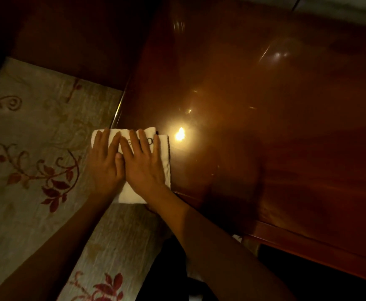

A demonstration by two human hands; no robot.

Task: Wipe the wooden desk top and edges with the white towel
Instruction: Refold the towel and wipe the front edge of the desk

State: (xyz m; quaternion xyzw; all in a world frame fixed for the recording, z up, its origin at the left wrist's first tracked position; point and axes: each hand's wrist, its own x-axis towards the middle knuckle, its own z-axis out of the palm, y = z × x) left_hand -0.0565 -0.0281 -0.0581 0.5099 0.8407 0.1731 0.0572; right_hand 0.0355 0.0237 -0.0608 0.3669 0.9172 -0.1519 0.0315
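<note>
A folded white towel (164, 153) with dark lettering lies over the near left corner of the glossy wooden desk (264, 127). Both hands press flat on it, side by side. My left hand (104, 161) covers the towel's left part, which overhangs the desk's left edge. My right hand (144, 164) lies on the towel's middle, fingers spread and pointing away from me. The right hand's thumb overlaps the left hand. Much of the towel is hidden under the hands.
A pale carpet (32, 137) with red leaf patterns covers the floor left of the desk. A lamp reflection (179, 135) glares on the desk just right of the towel. The desk's front edge (308, 242) runs down to the right.
</note>
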